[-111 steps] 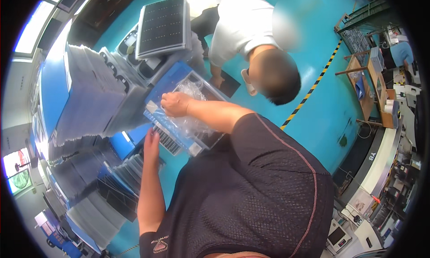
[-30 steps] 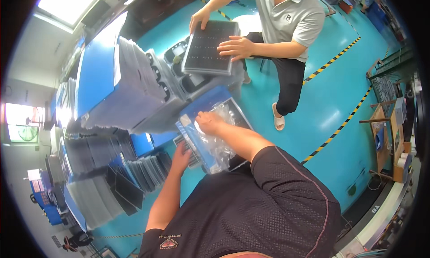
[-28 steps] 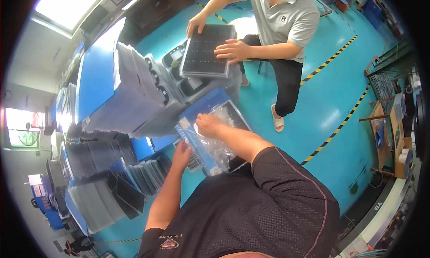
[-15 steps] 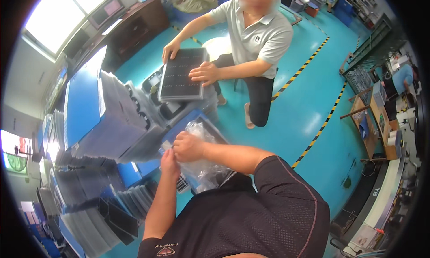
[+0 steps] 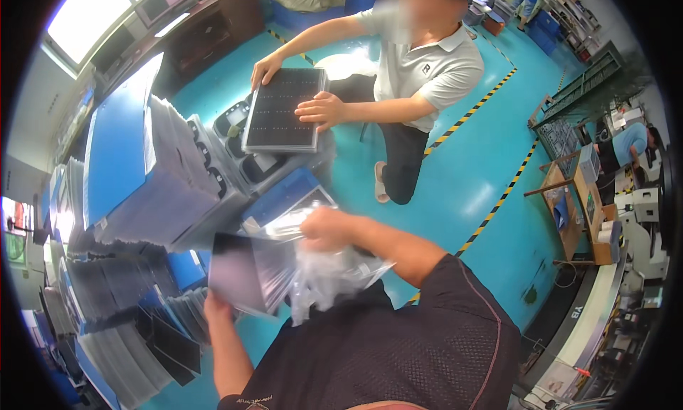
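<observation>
My left hand (image 5: 219, 309) grips the lower left edge of a dark flat rectangular panel (image 5: 242, 269), which is tilted. Crumpled clear plastic film (image 5: 329, 276) bunches in my right hand (image 5: 329, 229), a closed fist blurred by motion. The film reaches across to the panel's right side; I cannot tell whether it still covers part of it. Behind them lies a blue flat surface (image 5: 279, 196) with a pale border, partly hidden by the film.
Across from me a person (image 5: 425, 75) in a grey polo rests both hands on a stack of black trays (image 5: 283, 114). Tall stacks of clear trays topped by a blue sheet (image 5: 117, 161) stand at left. Striped tape (image 5: 469, 114) marks the turquoise floor; a wooden bench (image 5: 569, 203) stands right.
My hands have moved apart, the left down and left, the right slightly right. The dark panel now shows between them, and the plastic film is pulled out to the right.
</observation>
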Demonstrator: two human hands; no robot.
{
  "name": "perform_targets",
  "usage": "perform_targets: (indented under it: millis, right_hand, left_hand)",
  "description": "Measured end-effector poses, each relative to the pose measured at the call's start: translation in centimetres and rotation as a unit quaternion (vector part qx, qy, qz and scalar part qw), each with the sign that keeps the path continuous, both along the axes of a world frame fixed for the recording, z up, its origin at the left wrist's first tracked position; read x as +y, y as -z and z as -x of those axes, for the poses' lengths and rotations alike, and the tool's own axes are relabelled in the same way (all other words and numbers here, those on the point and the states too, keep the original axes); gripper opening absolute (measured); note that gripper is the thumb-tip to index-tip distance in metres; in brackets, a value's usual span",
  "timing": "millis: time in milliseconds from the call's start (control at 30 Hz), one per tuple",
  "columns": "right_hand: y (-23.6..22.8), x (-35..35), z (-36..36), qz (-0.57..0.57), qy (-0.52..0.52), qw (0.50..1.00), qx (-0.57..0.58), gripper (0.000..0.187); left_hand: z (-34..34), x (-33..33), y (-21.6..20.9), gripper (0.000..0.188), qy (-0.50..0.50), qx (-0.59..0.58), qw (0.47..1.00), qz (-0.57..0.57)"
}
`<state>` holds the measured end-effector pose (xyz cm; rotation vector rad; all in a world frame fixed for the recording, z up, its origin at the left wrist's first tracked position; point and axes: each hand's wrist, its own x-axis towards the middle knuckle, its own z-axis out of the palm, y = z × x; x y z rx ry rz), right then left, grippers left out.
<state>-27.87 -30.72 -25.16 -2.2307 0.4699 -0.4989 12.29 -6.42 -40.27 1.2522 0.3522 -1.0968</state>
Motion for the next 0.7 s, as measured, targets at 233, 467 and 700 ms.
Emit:
perform_targets:
  millis: [233,467,700]
  right_hand:
    - [-1.7,2.0,3.5,-0.284,0.045,0.949,0.129,0.030]
    - [-1.2,-4.1,10.0,-0.332,0.150,0.898,0.248,0.025]
    - [8.5,1.5,-9.7,0.122,0.072,0.960,0.243,0.047]
  left_hand:
    - [-7.9,13.9,5.6,0.034,-0.104,0.004,0.985,-0.137]
    - [-15.1,26.0,-5.4,0.045,-0.094,-0.097,0.990,0.032]
    - [-11.6,25.3,-2.6,0.029,-0.105,-0.321,0.913,-0.230]
